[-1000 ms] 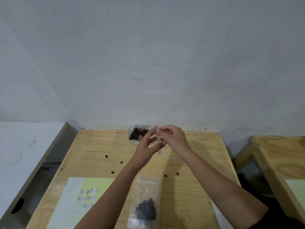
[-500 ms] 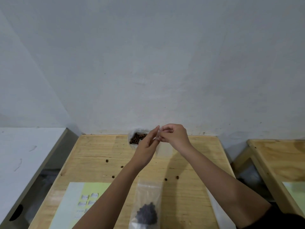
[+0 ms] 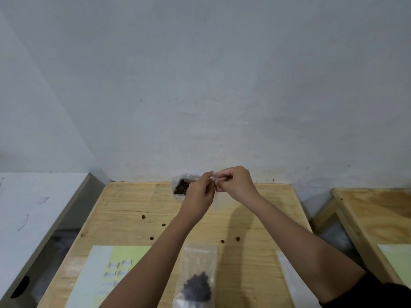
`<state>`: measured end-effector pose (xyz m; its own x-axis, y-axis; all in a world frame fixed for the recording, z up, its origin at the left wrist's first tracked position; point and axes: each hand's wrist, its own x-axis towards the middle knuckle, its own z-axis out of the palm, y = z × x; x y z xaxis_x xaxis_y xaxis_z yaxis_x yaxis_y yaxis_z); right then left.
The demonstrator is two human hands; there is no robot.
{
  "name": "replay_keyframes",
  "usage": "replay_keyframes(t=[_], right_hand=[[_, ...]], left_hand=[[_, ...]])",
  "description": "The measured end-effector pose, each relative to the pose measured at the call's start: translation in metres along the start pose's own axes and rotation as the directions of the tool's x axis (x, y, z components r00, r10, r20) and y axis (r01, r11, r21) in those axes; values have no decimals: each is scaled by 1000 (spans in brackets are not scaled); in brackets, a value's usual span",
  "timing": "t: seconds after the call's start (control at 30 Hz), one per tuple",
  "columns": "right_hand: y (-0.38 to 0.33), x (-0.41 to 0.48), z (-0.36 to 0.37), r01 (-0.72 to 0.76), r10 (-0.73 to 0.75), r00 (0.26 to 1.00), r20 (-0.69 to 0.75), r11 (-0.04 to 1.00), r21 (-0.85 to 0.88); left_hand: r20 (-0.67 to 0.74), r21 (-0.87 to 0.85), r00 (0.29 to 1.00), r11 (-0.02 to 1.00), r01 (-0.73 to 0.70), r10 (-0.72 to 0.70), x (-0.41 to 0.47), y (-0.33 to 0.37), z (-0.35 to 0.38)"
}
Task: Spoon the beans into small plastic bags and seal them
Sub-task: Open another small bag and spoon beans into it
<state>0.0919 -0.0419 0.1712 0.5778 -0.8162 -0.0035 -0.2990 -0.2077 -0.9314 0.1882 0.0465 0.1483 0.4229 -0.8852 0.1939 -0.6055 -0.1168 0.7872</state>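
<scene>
Clear plastic, the empty small bag (image 3: 220, 200) hangs over the desk's (image 3: 262, 218) far edge, long axis upright and mouth pointing up. The left hand (image 3: 198, 196) and right hand (image 3: 235, 185) meet there, both pinching its top rim. A filled bag (image 3: 198, 274) lies flat by the near edge, lengthwise near-to-far, its beans bunched at the near end.

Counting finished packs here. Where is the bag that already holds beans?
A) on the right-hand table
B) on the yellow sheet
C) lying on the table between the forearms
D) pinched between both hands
C: the bag of beans lies flat on the table between the forearms; left hand and right hand pinch another clear bag.
</scene>
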Motion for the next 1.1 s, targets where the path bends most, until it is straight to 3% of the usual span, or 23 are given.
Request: replay_keyframes(t=[0.27,0.47,0.6,0.7,0.87,1.0,1.1], right_hand=[[3,-2,-2,-48,49,997,55,999,-18],[12,-12,-3,62,-24,990,140,961,-270],[10,-11,-5,15,-10,999,42,990,-139],[3,-6,-15,-29,36,996,76,996,-90],[-14,0,-30,-75,81,986,148,996,-46],[-29,1,-35,-38,52,969,242,997,-61],[-32,2,-38,29,8,975,223,987,-160]], left_hand=[[128,80,991,995,-61,50,0,-12,-6],[58,104,998,994,-45,39,-3,-23,-21],[94,59,994,996,-66,60,-8,-14,-19],[192,-33,981,999,-20,26,-10,-10,-14],[300,-5,953,999,-34,34,-13,-11,-11],[266,112,954,979,-171,136,-10,-3,-11],[210,181,964,962,-205,165,-8,0,-10]])
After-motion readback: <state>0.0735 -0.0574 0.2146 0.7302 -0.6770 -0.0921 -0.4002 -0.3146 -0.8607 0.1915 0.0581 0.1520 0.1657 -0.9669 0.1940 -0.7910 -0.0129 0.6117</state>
